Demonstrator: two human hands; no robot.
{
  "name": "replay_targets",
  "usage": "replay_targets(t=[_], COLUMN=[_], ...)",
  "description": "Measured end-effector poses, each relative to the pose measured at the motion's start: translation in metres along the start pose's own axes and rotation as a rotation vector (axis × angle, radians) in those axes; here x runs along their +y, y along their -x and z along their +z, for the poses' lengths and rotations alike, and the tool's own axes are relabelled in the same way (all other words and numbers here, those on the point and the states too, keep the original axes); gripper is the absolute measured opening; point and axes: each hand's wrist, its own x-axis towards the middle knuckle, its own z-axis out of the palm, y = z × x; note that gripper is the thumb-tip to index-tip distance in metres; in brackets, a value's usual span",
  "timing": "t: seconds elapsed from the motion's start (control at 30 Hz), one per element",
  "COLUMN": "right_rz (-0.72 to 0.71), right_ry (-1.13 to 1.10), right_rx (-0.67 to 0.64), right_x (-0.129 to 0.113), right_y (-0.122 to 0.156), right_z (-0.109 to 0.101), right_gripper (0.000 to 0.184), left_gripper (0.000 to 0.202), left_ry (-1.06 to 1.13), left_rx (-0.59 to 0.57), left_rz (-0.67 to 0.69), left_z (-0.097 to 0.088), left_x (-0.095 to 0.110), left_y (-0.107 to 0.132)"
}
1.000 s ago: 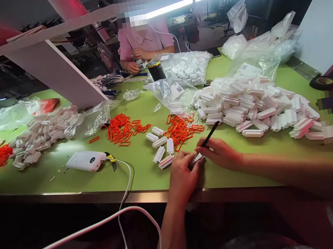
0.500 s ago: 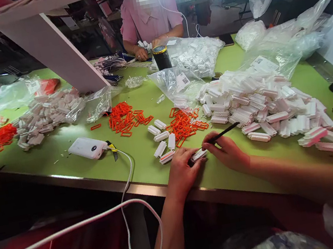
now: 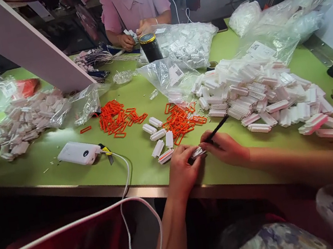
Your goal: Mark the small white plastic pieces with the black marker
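Near the table's front edge, my left hand [image 3: 183, 168] is closed around a white connector housing [image 3: 197, 152], its top face showing between thumb and fingers. My right hand [image 3: 227, 148] pinches a slim black pen-like tool [image 3: 219, 127], slanting up to the right; its lower end is at the housing, and the exact tip is hidden by my fingers. Beside my left hand lie several finished-looking white housings [image 3: 158, 148], one with an orange strip. Behind them is a heap of orange rectangular frames [image 3: 182, 122]. A large pile of white housings [image 3: 254, 96] spreads to the right.
A white power bank [image 3: 78, 153] with a white cable [image 3: 128, 182] lies left, the cable hanging over the front edge. Another orange heap [image 3: 117, 118], clear plastic bags [image 3: 174, 76] and a black can [image 3: 151, 49] stand further back. Across the table, a person in pink [image 3: 135, 12] handles small white parts.
The camera view has tilted and shifted slightly, so the table contents sit higher and further left. The black tool stands somewhat steeper; both hands keep their holds.
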Motion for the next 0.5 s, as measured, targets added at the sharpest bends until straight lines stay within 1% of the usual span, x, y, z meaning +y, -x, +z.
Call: replay_targets(t=[0.1,0.27,0.5], right_rz=[0.013,0.028,-0.070], right_ry=[0.021,0.029,0.090], right_rx=[0.003,-0.007,-0.048], right_x=[-0.0009,0.0004,-0.0033], right_y=[0.0007,0.0010,0.0008], right_z=[0.0010,0.0013,0.0014], right_gripper=[0.021,0.019,0.016], left_gripper=[0.018,0.019,0.017], left_ry=[0.000,-0.004,0.009], left_rx=[0.008,0.008,0.003], left_rz=[0.015,0.001,-0.025], left_z=[0.0008,0.0016,0.0016], left_x=[-0.0018,-0.0030,-0.0029], left_y=[-0.0001,0.0003,0.0011])
